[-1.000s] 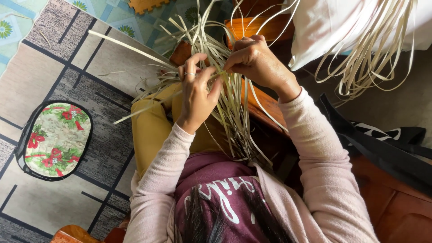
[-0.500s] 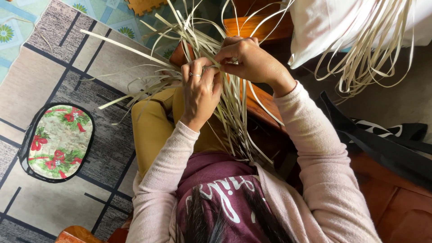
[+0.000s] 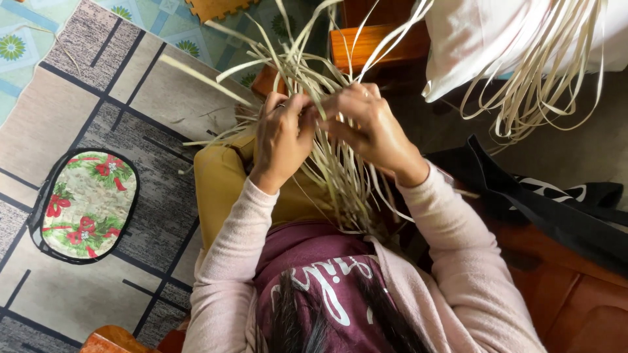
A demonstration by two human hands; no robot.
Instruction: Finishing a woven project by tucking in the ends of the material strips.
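Oval floral mat on grey patterned rug, left. Black bag right, white cloth with loose pale strips far right.

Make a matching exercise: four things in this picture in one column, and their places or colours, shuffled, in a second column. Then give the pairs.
Things
1. oval floral cushion
2. black bag
3. loose bundle of strips
4. trousers

Places or colours
A. mustard yellow
B. upper right, hanging over white cloth
C. on the patterned rug, lower left
D. right, on the wooden surface

Pairs: 1-C, 2-D, 3-B, 4-A
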